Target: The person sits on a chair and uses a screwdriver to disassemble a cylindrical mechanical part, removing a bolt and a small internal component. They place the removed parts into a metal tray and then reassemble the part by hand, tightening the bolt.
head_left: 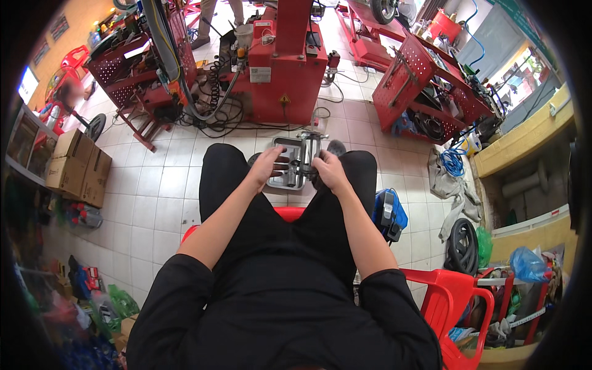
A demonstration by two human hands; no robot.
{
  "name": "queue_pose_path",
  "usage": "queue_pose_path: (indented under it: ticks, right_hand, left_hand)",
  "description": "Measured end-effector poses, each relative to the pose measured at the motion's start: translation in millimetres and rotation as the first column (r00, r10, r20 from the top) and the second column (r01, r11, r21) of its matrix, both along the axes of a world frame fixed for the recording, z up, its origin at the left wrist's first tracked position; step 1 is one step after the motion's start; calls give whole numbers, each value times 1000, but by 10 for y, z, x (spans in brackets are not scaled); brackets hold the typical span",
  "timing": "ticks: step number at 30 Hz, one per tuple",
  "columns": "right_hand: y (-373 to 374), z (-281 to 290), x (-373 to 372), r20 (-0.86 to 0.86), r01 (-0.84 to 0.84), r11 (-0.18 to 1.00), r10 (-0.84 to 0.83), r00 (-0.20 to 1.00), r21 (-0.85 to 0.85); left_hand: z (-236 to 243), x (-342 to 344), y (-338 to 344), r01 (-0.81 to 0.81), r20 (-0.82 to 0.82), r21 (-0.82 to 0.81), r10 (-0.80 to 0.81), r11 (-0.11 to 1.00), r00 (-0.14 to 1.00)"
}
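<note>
My right hand [331, 170] is closed on a silvery metal frame-like part [312, 147], whose exact kind I cannot make out. It is upright between my knees, over the right side of a shallow metal tray [275, 184]. Inside the tray lie small dark pieces, too small to name. My left hand [266, 167] is at the tray's left side, fingers spread and pointing toward the metal part. Nothing shows in its grasp.
I sit on a red plastic chair [447, 302]. Ahead stands a red machine [280, 92] with cables [216, 120] on the tiled floor. Red tool carts [425, 86] flank it. Cardboard boxes [77, 166] stand left; a blue-and-black bag [390, 214] and black tyres [462, 246] lie right.
</note>
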State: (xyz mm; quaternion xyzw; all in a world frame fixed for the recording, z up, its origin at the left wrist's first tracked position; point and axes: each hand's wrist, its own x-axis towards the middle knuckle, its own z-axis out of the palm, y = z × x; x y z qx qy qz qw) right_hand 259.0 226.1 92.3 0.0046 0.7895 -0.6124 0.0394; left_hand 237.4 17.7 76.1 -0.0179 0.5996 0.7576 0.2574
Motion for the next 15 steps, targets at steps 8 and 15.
queue_pose_path:
  ticks: [8, 15]
  right_hand:
    - [-261, -81, 44, 38, -124, 985, 130, 991, -121]
    - [-306, -257, -142, 32, -102, 923, 122, 992, -371]
  left_hand:
    - [-142, 138, 62, 69, -137, 124, -52, 990, 989]
    - [19, 213, 42, 117, -313, -57, -129, 991, 941]
